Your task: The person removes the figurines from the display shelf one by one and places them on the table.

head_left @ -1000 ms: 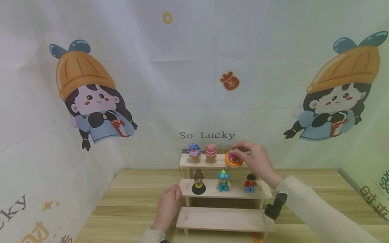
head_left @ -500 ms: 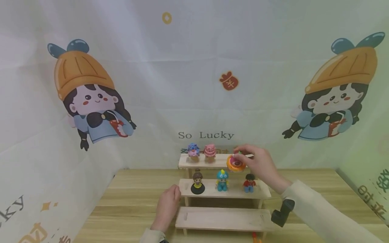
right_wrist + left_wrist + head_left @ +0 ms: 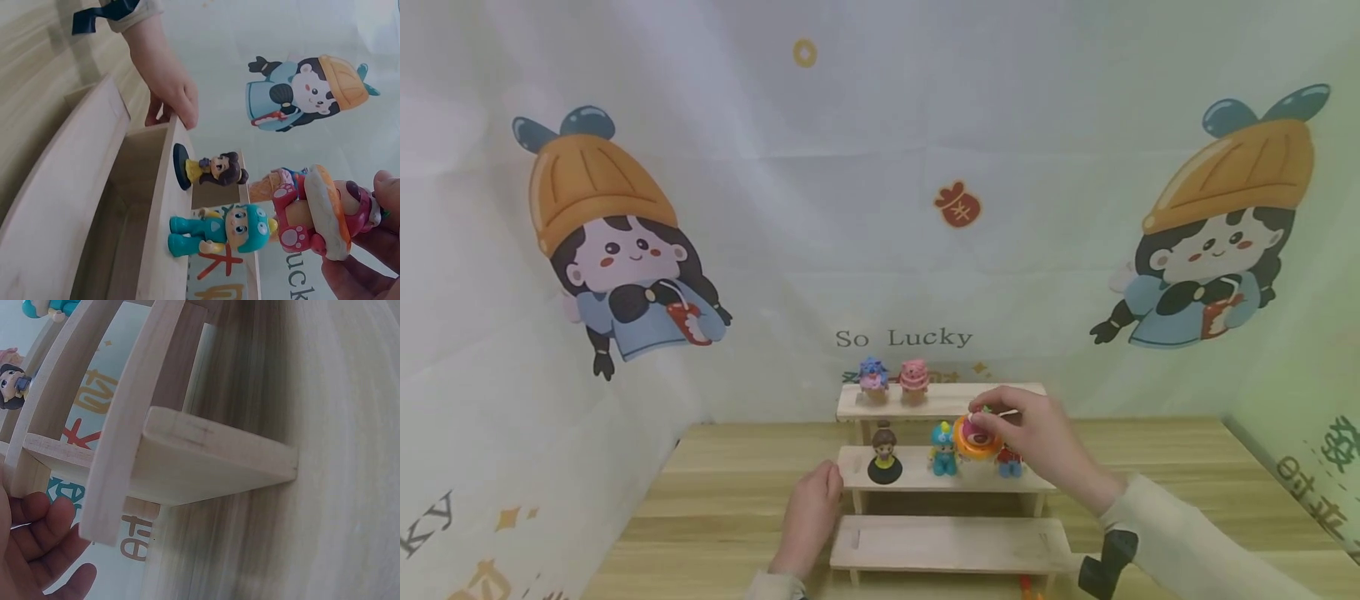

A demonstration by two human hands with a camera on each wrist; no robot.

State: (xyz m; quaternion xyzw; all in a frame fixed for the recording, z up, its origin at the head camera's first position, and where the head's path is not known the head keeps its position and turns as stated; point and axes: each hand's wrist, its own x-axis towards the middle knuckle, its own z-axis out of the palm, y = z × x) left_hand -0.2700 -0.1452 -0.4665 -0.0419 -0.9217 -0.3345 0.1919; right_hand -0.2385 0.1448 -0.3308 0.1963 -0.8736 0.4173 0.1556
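Orange-ringed toy (image 3: 977,443) drops from the front of the top shelf (image 3: 950,402) to middle-shelf height

In the head view, my right hand (image 3: 1043,433) pinches the toy by its upper part. Half a second ago it overlapped the top shelf's right side; now it hangs before the middle shelf (image 3: 917,478), right of the teal figure (image 3: 943,457) and hiding part of the red-shirted figure (image 3: 1011,468). I take the high grip as a way of leaving its base free. My left hand (image 3: 808,510) stays at the middle shelf's left end, near the brown-haired figure (image 3: 884,455). Far left on the top shelf, two cone-shaped figures (image 3: 914,382) stand as they did.

On the left wrist feed, my left fingers bend loosely by the middle shelf's end; I cannot see the thumb.

On the right wrist feed, that thumb appears to lie on top with fingers below, so I read a pinch, probably to steady the wooden stand (image 3: 951,543). My right thumb and fingers close round the toy's head end; its feet hang clear of the shelf.
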